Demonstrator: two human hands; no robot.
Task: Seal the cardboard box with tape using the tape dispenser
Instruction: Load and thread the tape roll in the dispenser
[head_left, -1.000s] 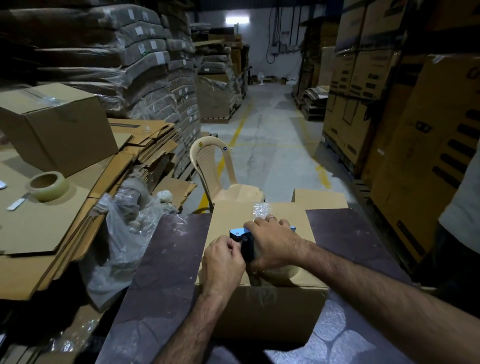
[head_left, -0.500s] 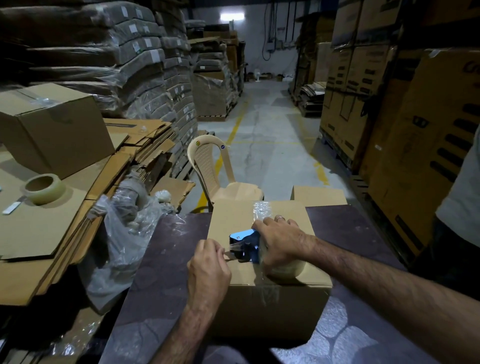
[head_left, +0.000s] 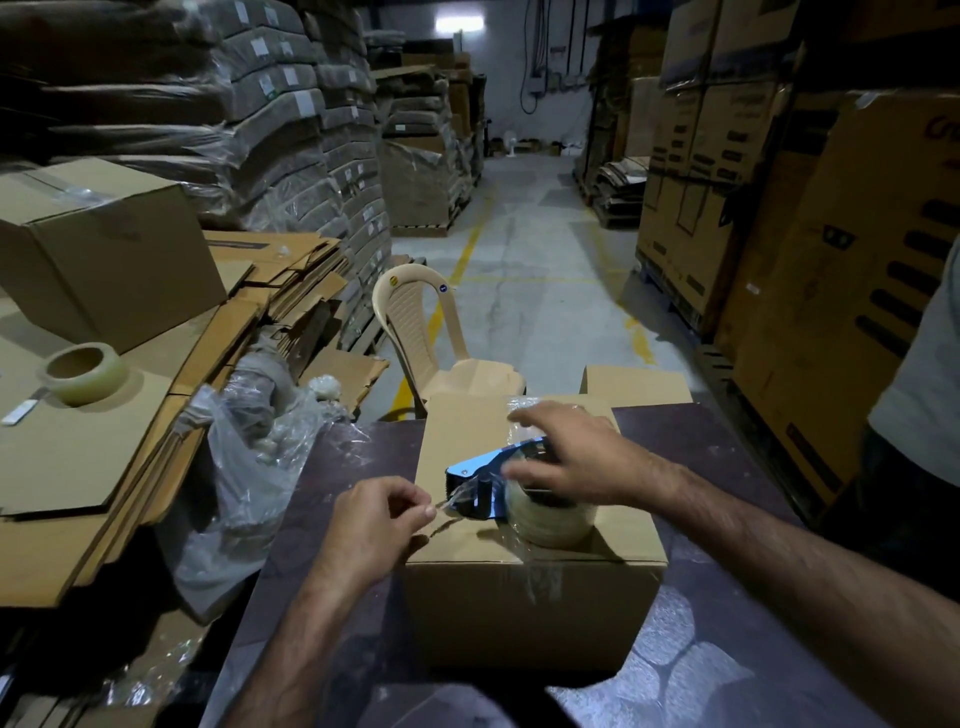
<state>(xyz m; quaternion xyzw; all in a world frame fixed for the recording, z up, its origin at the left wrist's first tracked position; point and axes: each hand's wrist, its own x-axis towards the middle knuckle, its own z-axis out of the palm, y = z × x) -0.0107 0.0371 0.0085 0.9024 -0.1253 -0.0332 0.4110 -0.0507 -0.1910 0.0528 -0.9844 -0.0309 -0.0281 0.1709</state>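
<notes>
Left fingers (head_left: 413, 512) in a pinch on tape end (head_left: 442, 503) near cardboard box (head_left: 519, 613) left edge, right fingers (head_left: 527, 415) wide over tape dispenser (head_left: 480, 461).

No complete word or number can be read. The large brown carton (head_left: 857, 270) at right carries a red script brand mark (head_left: 941, 127) cut off by the frame edge, apparently beginning "Cr", with black printed bars (head_left: 906, 275) and small symbols too blurred to decipher. White labels (head_left: 260, 48) on the wrapped stacks at left, and the round yellow sticker (head_left: 395, 281) and blue sticker (head_left: 443, 287) on the plastic chair (head_left: 415, 332), are illegible.
</notes>
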